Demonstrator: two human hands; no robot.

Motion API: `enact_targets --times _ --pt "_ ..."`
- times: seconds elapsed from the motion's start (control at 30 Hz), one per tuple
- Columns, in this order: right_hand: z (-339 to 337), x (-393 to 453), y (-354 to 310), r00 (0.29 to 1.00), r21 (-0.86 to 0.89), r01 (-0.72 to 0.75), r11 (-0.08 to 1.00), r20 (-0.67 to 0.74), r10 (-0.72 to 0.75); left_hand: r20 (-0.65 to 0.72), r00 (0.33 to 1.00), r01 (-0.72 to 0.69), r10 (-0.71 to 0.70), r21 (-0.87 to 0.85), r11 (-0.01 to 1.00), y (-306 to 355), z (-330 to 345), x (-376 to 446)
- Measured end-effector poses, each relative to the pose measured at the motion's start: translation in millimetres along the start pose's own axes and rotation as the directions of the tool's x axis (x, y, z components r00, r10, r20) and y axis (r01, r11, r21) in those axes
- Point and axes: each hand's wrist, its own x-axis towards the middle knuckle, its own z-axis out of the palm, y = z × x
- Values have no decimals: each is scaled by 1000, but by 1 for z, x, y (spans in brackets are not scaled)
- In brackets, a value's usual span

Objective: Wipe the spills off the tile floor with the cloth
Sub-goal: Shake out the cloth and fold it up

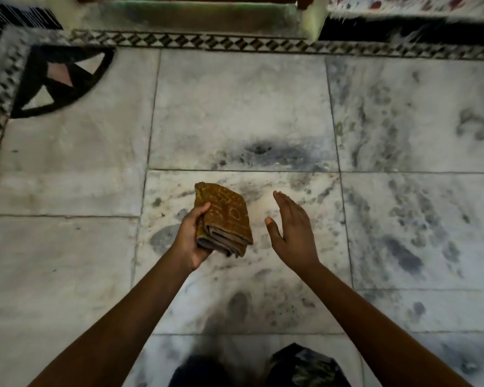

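Note:
A folded brown cloth (225, 219) with a yellow pattern rests in my left hand (192, 236), held above the floor with the thumb on its top. To its right, my right hand (291, 227) hovers flat with the fingers apart and nothing in it. Below both lies the white marble tile floor (235, 107). A dark wet spill (260, 149) sits on the tile ahead of the cloth. Further dark smears and spots (403, 255) spread over the tiles to the right and under my arms.
A patterned black-and-white border strip (235, 41) runs along the far edge of the floor, with a dark inlay corner motif (59, 79) at the left. A pale furniture leg (313, 20) stands at the back. My knees (299, 367) show at the bottom edge.

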Motion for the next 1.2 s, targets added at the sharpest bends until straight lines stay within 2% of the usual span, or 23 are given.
enact_targets --times 0.23,0.53,0.73,0.83,0.97,1.1,1.2 --pt "-125 -19 -131 998 213 -6 977 -67 21 -10 999 -35 35 -23 999 42 73 -154" --pt "-300 -107 -295 1000 335 -20 942 -10 25 -41 994 -98 97 -28 995 90 176 -405" --pt "-394 -151 -361 1000 386 27 922 -24 -19 -44 975 -218 216 -65 974 93 218 -535" --pt "-416 -159 -375 997 442 75 894 -38 -65 -77 956 -291 283 -142 946 81 228 -570" --pt "-437 -169 -395 979 508 171 844 9 -204 -141 920 -387 365 -188 903 79 240 -597" --pt "-459 -171 -427 898 501 351 791 59 -436 -119 885 -464 449 -158 872 102 258 -619" --pt "-473 -161 -452 864 476 418 774 54 -500 -97 870 -492 483 -147 858 130 273 -633"
